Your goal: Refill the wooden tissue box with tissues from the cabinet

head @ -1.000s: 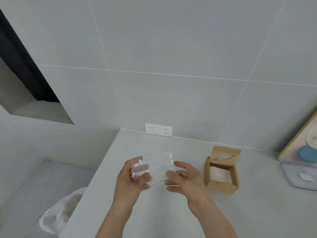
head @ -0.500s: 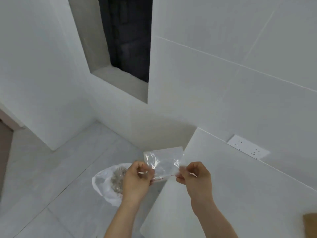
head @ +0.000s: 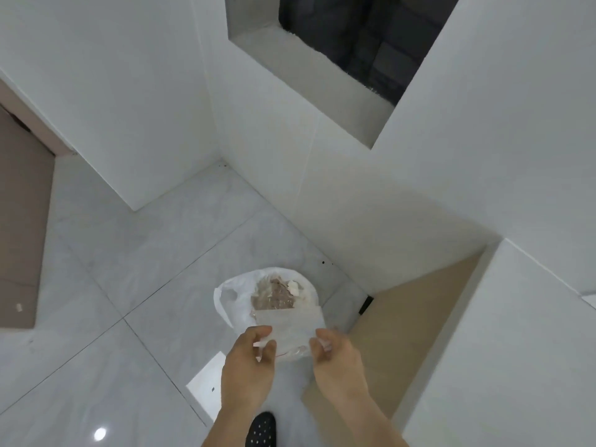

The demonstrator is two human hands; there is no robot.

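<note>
An empty clear plastic wrapper [head: 292, 329] with a thin red strip hangs between my two hands. My left hand [head: 250, 356] pinches its left edge and my right hand [head: 335, 354] pinches its right edge. The wrapper is held just above a waste bin lined with a white plastic bag [head: 225, 300], which has brownish rubbish inside. The wooden tissue box is out of view.
The white counter [head: 503, 350] stands at the right, its tan side panel [head: 406, 321] next to the bin. A dark window recess [head: 354, 37] is in the wall above. Grey floor tiles [head: 122, 269] spread left; a brown door [head: 19, 221] is at far left. A dotted slipper [head: 261, 430] shows below.
The view has swung left and down from the counter to the floor. Both hands carried the wrapper off the counter edge and now hold it directly over the bin.
</note>
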